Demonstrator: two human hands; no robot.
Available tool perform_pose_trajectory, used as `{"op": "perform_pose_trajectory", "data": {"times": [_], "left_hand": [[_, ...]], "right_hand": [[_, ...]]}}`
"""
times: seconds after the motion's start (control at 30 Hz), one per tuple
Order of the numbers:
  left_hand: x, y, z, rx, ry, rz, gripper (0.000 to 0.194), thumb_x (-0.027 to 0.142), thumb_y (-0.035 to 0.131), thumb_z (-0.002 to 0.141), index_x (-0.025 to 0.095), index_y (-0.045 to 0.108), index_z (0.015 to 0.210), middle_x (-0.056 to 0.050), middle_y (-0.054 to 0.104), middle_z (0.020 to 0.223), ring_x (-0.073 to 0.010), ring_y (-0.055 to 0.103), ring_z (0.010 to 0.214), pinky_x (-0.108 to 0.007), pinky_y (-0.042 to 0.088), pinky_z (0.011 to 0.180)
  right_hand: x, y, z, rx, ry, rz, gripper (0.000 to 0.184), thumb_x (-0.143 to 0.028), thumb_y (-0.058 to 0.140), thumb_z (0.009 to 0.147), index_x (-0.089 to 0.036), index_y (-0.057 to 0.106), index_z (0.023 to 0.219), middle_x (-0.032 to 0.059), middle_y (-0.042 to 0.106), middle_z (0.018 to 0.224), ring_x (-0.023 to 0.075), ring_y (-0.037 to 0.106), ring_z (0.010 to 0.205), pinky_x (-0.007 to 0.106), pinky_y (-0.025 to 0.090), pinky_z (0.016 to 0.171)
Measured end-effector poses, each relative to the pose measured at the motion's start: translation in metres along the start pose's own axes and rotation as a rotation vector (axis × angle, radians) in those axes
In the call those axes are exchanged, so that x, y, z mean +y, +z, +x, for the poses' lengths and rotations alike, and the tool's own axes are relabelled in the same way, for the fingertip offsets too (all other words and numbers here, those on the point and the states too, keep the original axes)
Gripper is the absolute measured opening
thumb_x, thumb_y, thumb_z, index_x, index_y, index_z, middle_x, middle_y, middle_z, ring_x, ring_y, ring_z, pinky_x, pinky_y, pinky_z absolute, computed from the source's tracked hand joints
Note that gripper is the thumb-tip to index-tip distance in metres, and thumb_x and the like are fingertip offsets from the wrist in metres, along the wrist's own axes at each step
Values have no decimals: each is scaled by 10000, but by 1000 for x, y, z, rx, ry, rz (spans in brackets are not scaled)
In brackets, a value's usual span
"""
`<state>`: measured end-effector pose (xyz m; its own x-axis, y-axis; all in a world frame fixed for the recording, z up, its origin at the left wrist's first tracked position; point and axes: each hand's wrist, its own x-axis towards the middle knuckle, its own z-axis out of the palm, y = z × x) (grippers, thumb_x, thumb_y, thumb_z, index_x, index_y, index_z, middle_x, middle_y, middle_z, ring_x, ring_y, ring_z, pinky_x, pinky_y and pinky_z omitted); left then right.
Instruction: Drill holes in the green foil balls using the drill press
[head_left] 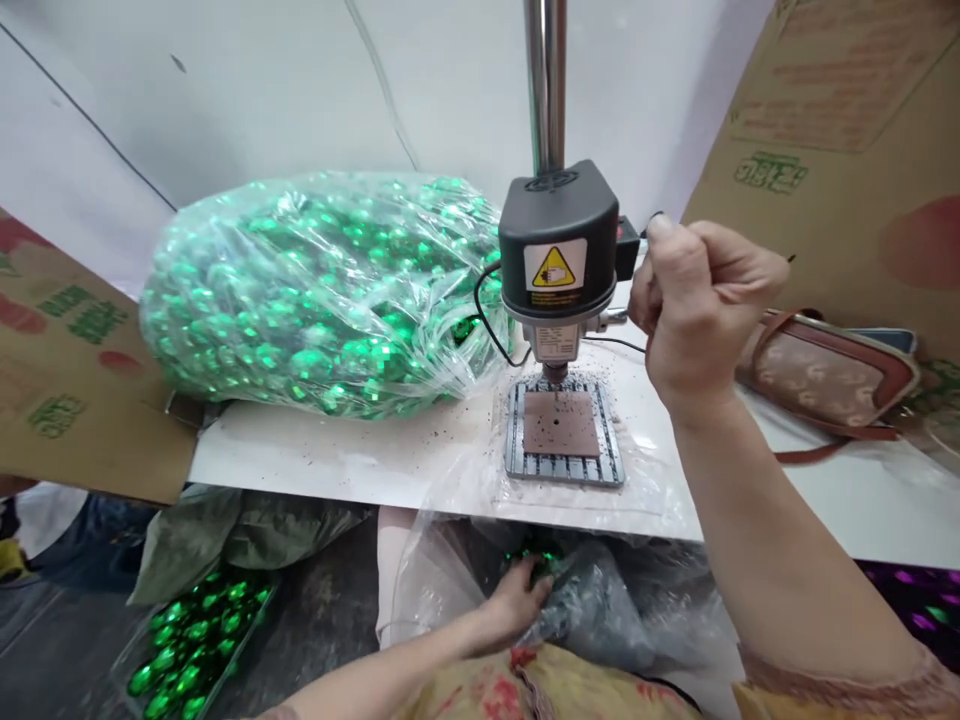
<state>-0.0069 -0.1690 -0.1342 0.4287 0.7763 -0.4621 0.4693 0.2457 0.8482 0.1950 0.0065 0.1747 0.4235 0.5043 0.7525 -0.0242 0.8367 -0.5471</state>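
Observation:
My right hand [697, 310] is closed in a fist around the feed lever [613, 316] on the right side of a small black bench drill press [559, 240]. Under the chuck [555, 372] a brown square plate [561, 425] with a small dark hole lies on the grooved metal base [611, 465]. Down at my lap, my left hand [517, 600] reaches into an open clear plastic bag [600, 600]. Its fingers curl at some shiny green faceted balls [536, 552], partly hiding them.
A big clear bag of shiny green balls [322, 300] lies left of the drill. Cardboard boxes [75, 370] flank the white table [300, 450]. A brown patterned handbag [832, 375] rests at right. Below left stands a clear tub of green balls [195, 640]. Dark shavings surround the drill base.

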Motion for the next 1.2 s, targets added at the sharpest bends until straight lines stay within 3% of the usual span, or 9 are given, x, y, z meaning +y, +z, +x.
{"op": "perform_pose_trajectory", "data": {"times": [0.1, 0.23, 0.33, 0.4, 0.53, 0.7, 0.77, 0.97, 1.2], "left_hand": [[8, 1, -2, -134, -101, 51, 709, 760, 663, 621, 360, 686, 1206, -117, 685, 1276, -436, 621, 1255, -580, 505, 1006], [31, 18, 10, -702, 168, 32, 484, 762, 632, 660, 380, 737, 939, -13, 734, 1139, -311, 665, 1237, -465, 526, 1032], [65, 18, 16, -800, 294, 208, 449, 792, 651, 582, 365, 657, 721, -16, 717, 900, -347, 732, 1084, -485, 574, 858], [99, -1, 12, -783, 346, 376, 402, 746, 660, 615, 355, 621, 698, -20, 699, 811, -362, 755, 938, -495, 579, 749], [180, -89, -5, -511, 469, 533, 213, 465, 535, 882, 301, 655, 819, -14, 736, 848, -238, 725, 787, -373, 572, 710], [242, -215, 25, 455, 460, 958, 189, 192, 494, 898, 202, 682, 880, -94, 702, 863, -252, 658, 840, -396, 535, 820], [248, -246, 51, 658, 381, 1101, 197, 105, 501, 867, 180, 682, 890, -134, 677, 920, -292, 638, 981, -441, 503, 938], [247, -274, 109, 752, 263, 1137, 294, 5, 577, 769, 125, 686, 1014, -189, 653, 1091, -351, 595, 1143, -497, 454, 1018], [255, -275, 124, 832, 216, 1106, 369, -21, 565, 752, 120, 682, 1072, -196, 642, 1085, -376, 578, 1132, -504, 453, 985]], "right_hand": [[-2, 1, -1, -1, 8, -14, 486, -195, 620, 874, -205, 386, 448, -59, 347, 386, 44, 274, 365, 301, 204, 418], [-2, 0, -3, 5, 35, -20, 493, -239, 627, 877, -196, 380, 452, -51, 341, 395, 47, 278, 381, 305, 214, 437], [-1, -1, -3, -5, 50, -30, 497, -279, 642, 876, -191, 392, 456, -46, 343, 404, 49, 283, 396, 309, 211, 447], [-1, -2, -3, -12, 54, -35, 499, -289, 644, 878, -190, 397, 456, -45, 341, 404, 51, 283, 398, 312, 208, 447], [-1, -2, -3, -30, 42, -16, 510, -315, 658, 872, -194, 391, 455, -47, 338, 397, 55, 285, 383, 314, 207, 424], [-3, -1, -3, -25, 38, 2, 524, -323, 662, 868, -187, 392, 440, -51, 330, 387, 47, 280, 371, 295, 192, 400], [-4, 0, -4, -22, 56, -3, 519, -325, 660, 869, -179, 402, 443, -54, 337, 394, 41, 290, 379, 278, 201, 403], [-6, -1, -5, -24, 71, -5, 508, -327, 653, 873, -170, 397, 463, -65, 352, 405, 29, 305, 384, 247, 227, 398], [-5, -3, -6, -31, 64, 3, 513, -319, 651, 873, -169, 379, 466, -71, 335, 405, 23, 302, 385, 234, 238, 399]]}}
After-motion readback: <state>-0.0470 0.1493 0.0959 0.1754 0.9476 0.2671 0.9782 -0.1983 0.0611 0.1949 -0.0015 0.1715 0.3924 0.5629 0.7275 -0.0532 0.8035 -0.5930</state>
